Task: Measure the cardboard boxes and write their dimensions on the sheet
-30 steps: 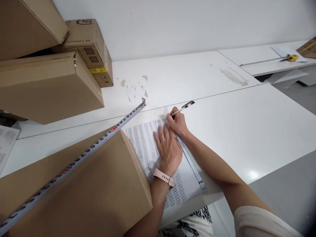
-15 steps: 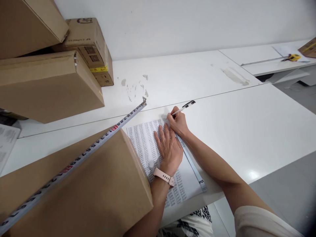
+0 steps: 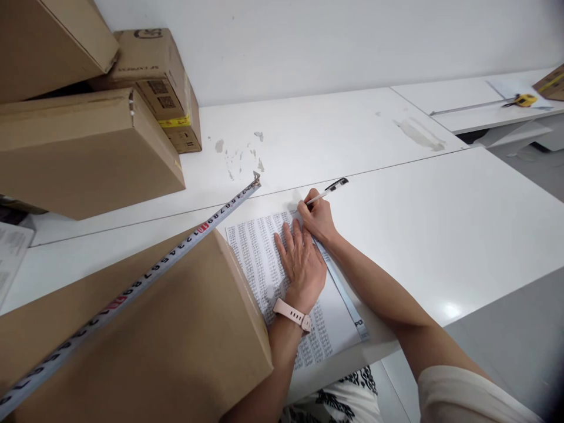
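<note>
Fingers (image 3: 307, 207) of the right hand (image 3: 319, 222) pinch a pen (image 3: 328, 189) at the sheet's (image 3: 255, 249) top; left hand (image 3: 303, 265) flat, spread on it. Beside the sheet, a shut box (image 3: 176, 335), tape measure (image 3: 176, 254) across.

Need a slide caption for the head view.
Right hand holds a pen to the printed sheet; left hand lies flat on it.

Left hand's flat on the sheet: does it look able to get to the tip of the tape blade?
Probably yes. The left hand lies open on the printed sheet, holding nothing; the tape blade tip sits past the sheet's far left corner. Nothing stands between them; the cardboard box lies to the side.
</note>
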`<state>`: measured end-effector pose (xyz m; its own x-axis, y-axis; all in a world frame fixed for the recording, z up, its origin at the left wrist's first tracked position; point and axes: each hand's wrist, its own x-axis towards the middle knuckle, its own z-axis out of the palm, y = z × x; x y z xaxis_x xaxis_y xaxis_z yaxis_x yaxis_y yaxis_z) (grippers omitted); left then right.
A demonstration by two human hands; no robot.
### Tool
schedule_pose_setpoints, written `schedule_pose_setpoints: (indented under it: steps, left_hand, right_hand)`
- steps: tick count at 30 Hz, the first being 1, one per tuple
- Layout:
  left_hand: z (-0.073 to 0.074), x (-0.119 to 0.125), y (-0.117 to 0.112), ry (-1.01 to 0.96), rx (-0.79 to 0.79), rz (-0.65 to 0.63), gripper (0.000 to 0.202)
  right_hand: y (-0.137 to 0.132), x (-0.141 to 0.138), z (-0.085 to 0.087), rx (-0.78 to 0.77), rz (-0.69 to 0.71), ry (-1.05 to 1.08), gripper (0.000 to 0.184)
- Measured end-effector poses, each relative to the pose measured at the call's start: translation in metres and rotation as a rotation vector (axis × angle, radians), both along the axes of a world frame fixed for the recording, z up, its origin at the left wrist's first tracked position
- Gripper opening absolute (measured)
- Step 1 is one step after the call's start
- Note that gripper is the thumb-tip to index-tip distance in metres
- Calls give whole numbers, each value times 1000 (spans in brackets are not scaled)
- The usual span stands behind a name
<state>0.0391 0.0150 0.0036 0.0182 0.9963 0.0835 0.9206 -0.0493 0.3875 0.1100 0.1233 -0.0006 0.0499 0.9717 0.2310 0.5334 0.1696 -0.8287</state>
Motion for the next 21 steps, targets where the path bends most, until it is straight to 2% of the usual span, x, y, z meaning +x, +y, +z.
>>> schedule_pose_setpoints:
  steps: [4,7,9,12,15,18,21]
  left_hand:
    - [-1,1,1,4,16,7,51]
    - [-3,1,1,-12,14,-1,52]
    - [-4,1,0,-20,13,-4,53]
    - [-4,-1,1,-30,23,4,53]
    - [-2,-3,3,-81,20,6,52]
    - [9,0,-5,-143,9,11,53]
    - [36,2,-38,-134,32,-1,52]
  right_hand:
    - [1,-2,-3,84,-92,129,20]
    - [-6,9,-5,147,-128,177,16]
    - [-20,28,-6,169,-98,46,19]
    - [-57,68,-8,206,-1,-356,28]
    - [-93,105,-14,146,25,-674,43]
    - [-110,123,-22,119,45,-789,53]
    - [-110,123,-23,110,60,-754,66]
